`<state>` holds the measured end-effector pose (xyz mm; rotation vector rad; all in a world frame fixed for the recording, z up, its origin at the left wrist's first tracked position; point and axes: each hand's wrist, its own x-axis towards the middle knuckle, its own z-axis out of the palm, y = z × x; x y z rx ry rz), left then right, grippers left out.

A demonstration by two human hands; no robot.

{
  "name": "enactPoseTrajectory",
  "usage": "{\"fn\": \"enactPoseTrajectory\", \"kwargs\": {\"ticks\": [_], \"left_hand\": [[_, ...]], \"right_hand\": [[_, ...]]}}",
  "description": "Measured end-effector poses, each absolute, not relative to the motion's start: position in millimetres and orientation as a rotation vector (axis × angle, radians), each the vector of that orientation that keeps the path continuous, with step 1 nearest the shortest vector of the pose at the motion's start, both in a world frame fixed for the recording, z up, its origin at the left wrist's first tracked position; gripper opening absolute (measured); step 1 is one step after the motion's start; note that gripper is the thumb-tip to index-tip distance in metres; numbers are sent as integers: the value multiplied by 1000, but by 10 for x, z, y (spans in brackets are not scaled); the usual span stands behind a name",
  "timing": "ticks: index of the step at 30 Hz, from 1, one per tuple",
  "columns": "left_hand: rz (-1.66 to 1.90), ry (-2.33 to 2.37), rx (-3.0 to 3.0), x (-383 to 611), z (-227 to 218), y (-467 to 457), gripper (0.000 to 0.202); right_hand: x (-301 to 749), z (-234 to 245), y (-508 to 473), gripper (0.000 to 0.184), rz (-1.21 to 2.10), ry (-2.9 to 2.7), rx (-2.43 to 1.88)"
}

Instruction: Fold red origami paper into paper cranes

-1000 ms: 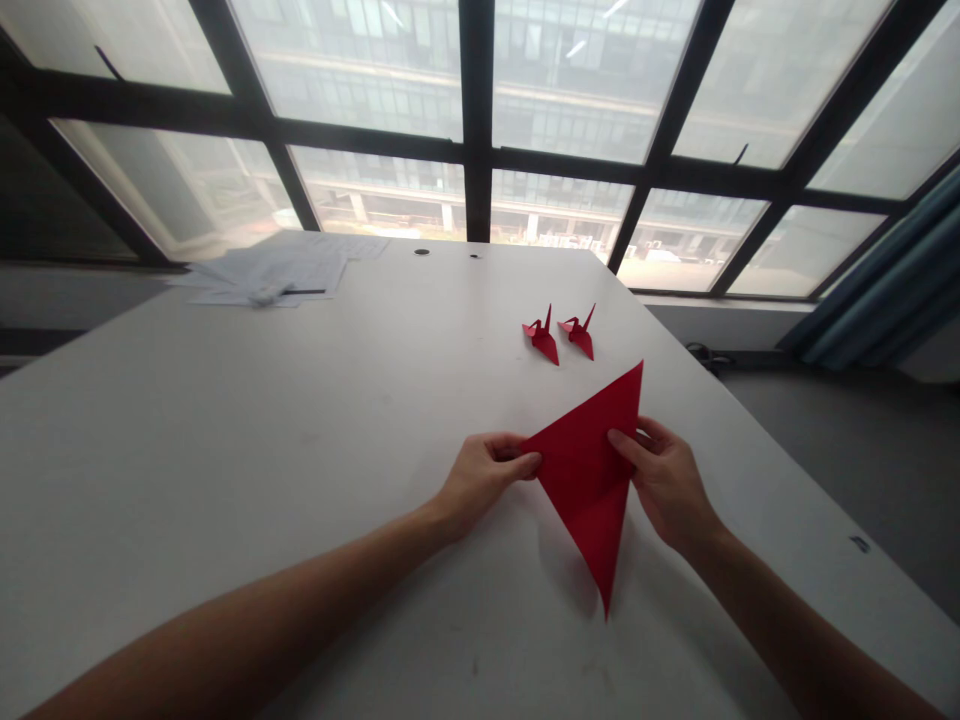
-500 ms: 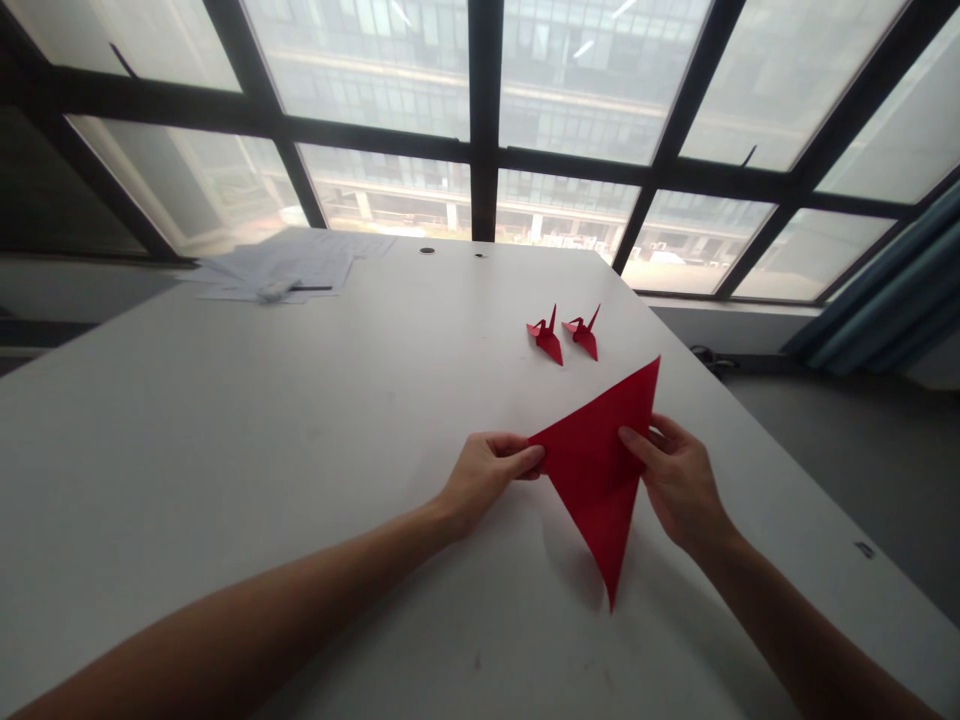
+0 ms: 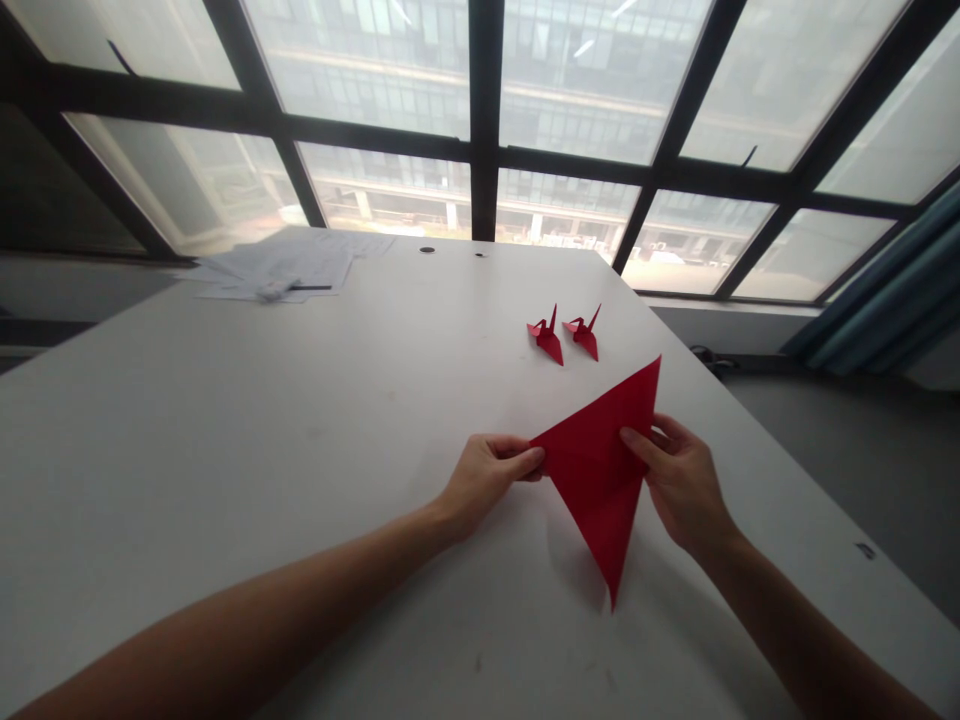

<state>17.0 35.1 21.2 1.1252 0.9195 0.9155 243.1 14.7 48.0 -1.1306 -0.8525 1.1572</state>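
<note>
Some loose papers (image 3: 285, 268) are piled at the far left of the white desk (image 3: 225, 450). Nearer the middle, a red triangle (image 3: 600, 475) is held low over the desk, and its left corner is pinched by the left hand (image 3: 484, 482), fingers (image 3: 525, 458) clamped on it. Two tiny cranes (image 3: 547, 342) are parked just behind. The right edge is gripped by the right hand (image 3: 681, 485), fingers closed on the paper too.

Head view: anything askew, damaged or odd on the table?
Nothing stands out. The red folded paper triangle is held between the left hand and right hand, untorn. Two small red paper cranes stand upright beyond it. The loose white sheets at the white table's far left corner lie slightly fanned.
</note>
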Motion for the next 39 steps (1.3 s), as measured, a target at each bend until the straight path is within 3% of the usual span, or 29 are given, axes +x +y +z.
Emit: {"fn": "enactPoseTrajectory", "kwargs": {"ticks": [16, 24, 39], "left_hand": [[918, 937, 1126, 171, 246, 335, 32], [935, 963, 1149, 174, 189, 344, 28], [859, 1048, 1325, 144, 143, 362, 28]], "right_hand": [[2436, 454, 157, 40, 1166, -830, -1124], [2479, 395, 212, 25, 1227, -787, -1084], [2622, 356, 368, 28, 1124, -717, -1048]]}}
